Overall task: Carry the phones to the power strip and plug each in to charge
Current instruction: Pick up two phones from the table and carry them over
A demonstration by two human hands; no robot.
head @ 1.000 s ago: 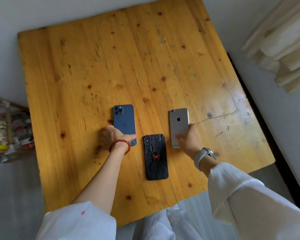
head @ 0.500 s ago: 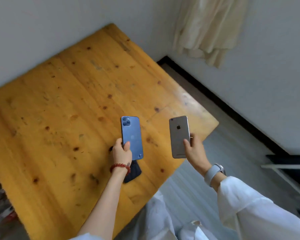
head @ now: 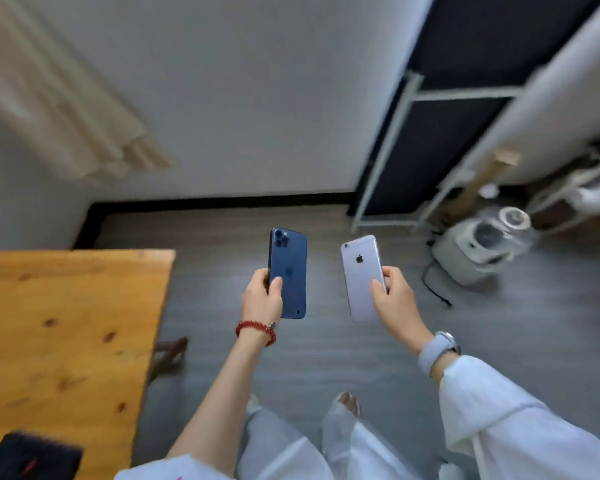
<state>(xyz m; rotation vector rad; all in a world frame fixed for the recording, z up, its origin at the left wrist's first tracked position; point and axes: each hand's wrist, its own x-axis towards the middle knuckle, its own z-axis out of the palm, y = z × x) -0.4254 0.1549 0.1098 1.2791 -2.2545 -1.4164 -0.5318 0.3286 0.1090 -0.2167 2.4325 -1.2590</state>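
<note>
My left hand (head: 262, 299) grips a blue phone (head: 289, 271) by its lower left edge, back side up, held above the grey floor. My right hand (head: 395, 299) grips a silver phone (head: 361, 271) with an apple logo, also back side up. A black phone (head: 32, 457) with a red mark lies on the wooden table (head: 66, 323) at the bottom left. No power strip is visible in this view.
A white appliance (head: 478, 247) with a black cord (head: 433, 285) sits on the floor at the right. A white-framed dark rack (head: 413, 133) stands against the wall. A cream curtain (head: 66, 116) hangs at the left. My legs are below.
Both hands have lifted their phones off the table and carried them rightward over the floor. The view has swung right; the table and black phone now sit at the left.
</note>
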